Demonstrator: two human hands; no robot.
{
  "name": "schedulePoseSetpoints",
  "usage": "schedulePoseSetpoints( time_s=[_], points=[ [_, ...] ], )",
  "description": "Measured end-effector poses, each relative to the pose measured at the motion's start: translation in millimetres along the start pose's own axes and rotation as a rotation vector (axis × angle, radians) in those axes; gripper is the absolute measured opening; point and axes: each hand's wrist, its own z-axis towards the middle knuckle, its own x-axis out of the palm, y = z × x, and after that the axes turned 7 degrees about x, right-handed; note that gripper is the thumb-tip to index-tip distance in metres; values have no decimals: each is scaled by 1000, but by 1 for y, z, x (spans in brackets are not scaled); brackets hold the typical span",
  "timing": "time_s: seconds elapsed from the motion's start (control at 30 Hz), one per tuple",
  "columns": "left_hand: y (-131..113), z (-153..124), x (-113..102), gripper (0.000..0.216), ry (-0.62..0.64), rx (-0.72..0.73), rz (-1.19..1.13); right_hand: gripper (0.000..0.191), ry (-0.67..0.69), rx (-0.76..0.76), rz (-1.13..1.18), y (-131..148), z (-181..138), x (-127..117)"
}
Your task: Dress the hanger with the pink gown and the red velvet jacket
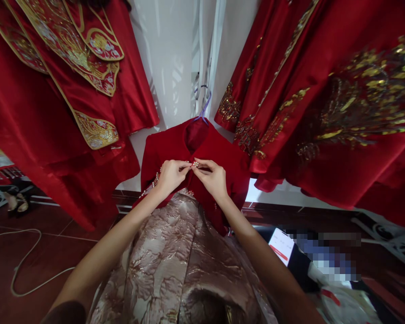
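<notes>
Pale, metallic-sheened brocade garment (158, 265), crinkled in raised floral relief, fills the near foreground. Left hand (171, 177): thumb and fingertips pinched together on the front edge of a red jacket (165, 148). Right hand (214, 180): thumb and forefinger closed on a small beaded button (196, 164) there. Jacket is velvety, hung on a purple hanger (206, 107) between embroidered satin (87, 90) and sequined red cloth (357, 171). Translucent packet (349, 306), lower right; contents unclear.
</notes>
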Motion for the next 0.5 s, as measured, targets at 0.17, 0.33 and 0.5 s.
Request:
schedulePoseSetpoints(
  time_s=[0.17,0.33,0.5],
  points=[
    [5,3,-1,20,9,8,44,31,-25,23,-6,-1,1,4],
    [7,1,2,19,25,22,-63,31,-1,41,-42,-2,2,6],
    [-5,-25,13,42,-82,4,-135,48,-16,49,-141,-9,-28,4]
  ],
)
